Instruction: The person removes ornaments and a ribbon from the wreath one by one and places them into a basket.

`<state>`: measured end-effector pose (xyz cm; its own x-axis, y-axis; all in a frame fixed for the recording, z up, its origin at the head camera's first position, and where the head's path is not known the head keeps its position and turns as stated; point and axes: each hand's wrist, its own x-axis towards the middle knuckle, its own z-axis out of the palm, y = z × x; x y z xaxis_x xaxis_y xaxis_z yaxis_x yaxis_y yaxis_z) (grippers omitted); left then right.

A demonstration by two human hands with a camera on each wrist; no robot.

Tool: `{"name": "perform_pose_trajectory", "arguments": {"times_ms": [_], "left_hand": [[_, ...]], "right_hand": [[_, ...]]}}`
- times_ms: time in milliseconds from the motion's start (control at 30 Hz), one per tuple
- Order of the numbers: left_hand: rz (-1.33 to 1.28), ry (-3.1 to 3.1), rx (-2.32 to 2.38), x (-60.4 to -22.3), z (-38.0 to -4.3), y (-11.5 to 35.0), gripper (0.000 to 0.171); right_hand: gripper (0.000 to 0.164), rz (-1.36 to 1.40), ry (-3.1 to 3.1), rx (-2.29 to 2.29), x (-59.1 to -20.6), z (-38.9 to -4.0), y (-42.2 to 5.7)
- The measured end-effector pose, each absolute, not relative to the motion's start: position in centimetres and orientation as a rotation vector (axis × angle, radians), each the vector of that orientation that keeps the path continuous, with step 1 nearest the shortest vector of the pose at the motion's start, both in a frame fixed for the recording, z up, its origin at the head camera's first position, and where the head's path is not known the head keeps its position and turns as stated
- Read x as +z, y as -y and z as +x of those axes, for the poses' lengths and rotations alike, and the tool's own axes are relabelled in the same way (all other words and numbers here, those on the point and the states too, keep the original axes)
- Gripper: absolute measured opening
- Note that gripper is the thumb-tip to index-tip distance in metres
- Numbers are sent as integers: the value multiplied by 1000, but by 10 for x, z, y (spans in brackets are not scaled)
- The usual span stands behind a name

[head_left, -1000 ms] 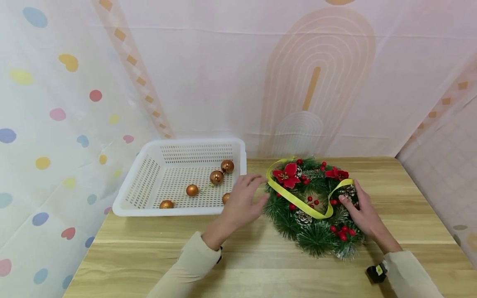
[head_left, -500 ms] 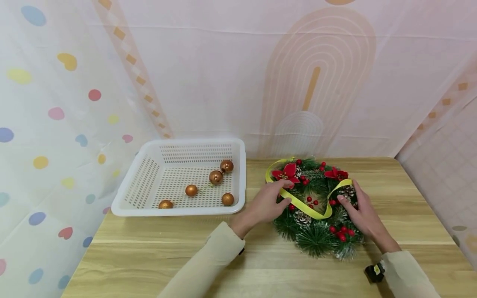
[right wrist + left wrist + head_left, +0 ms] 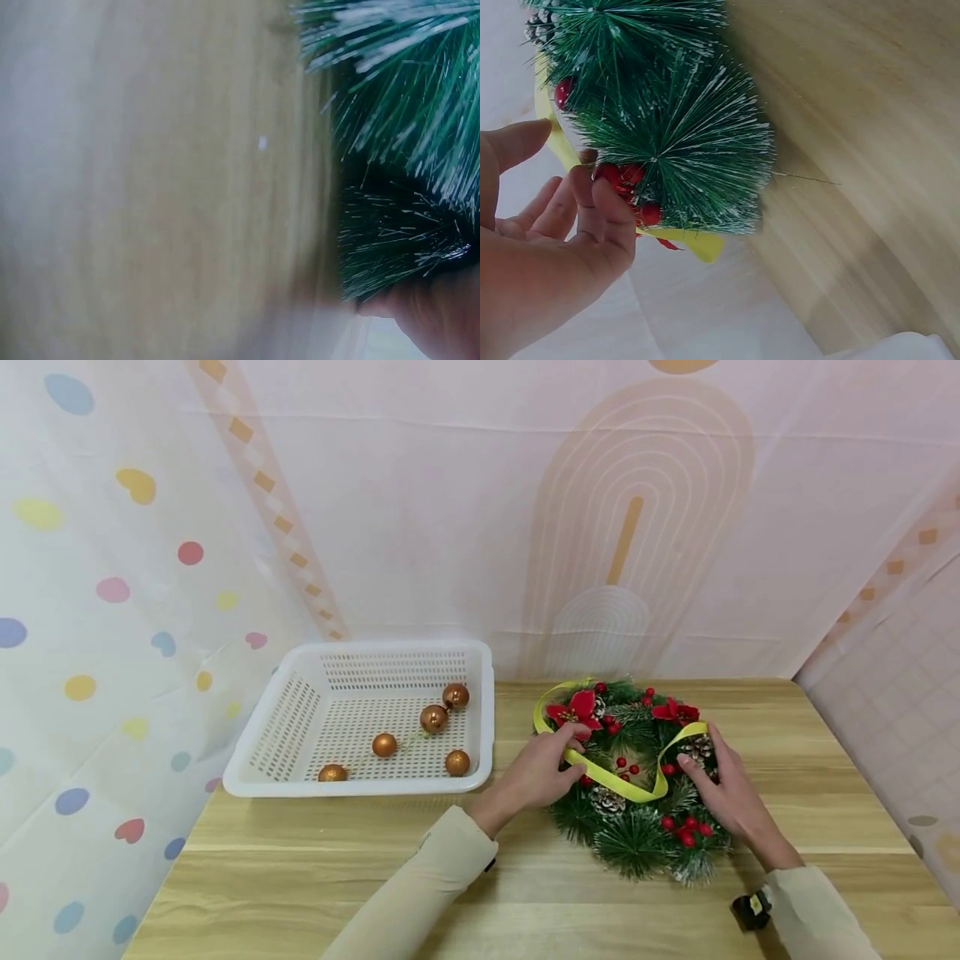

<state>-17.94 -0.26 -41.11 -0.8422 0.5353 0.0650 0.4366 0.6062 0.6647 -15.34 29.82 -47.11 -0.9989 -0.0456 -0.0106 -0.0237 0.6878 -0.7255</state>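
Observation:
A green wreath (image 3: 636,843) with red berries, pinecones and red poinsettias lies on the table. A yellow ribbon (image 3: 622,787) runs loosely across it. My left hand (image 3: 542,770) is at the wreath's left side, thumb and index finger apart on either side of the ribbon. In the left wrist view, the left hand's (image 3: 570,240) fingertips touch the red berries (image 3: 622,180), and its thumb overlaps the ribbon (image 3: 558,142). My right hand (image 3: 733,793) grips the wreath's right side, thumb on top near a pinecone (image 3: 697,747). Only part of that hand (image 3: 442,311) shows beside the green needles (image 3: 405,232) in the right wrist view.
To the left of the wreath stands a white perforated basket (image 3: 360,788). Several copper-coloured baubles lie in it, one bauble (image 3: 457,763) near its right front corner. A patterned cloth backdrop (image 3: 420,527) rises behind the wooden table (image 3: 300,868).
My left hand has moved right, from beside the basket to the ribbon and the wreath's left side, and has stayed there. My right hand has kept its grip on the wreath.

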Motion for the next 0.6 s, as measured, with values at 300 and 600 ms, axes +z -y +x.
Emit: {"name": "perform_pose_trajectory", "arguments": {"times_ms": [300, 600], "left_hand": [[805, -2710, 1102, -411, -176, 6, 31], [783, -2700, 1371, -403, -167, 12, 26]], "right_hand": [[83, -54, -2853, -1208, -472, -153, -298], [86, -51, -2852, -1232, -471, -152, -298]]}}
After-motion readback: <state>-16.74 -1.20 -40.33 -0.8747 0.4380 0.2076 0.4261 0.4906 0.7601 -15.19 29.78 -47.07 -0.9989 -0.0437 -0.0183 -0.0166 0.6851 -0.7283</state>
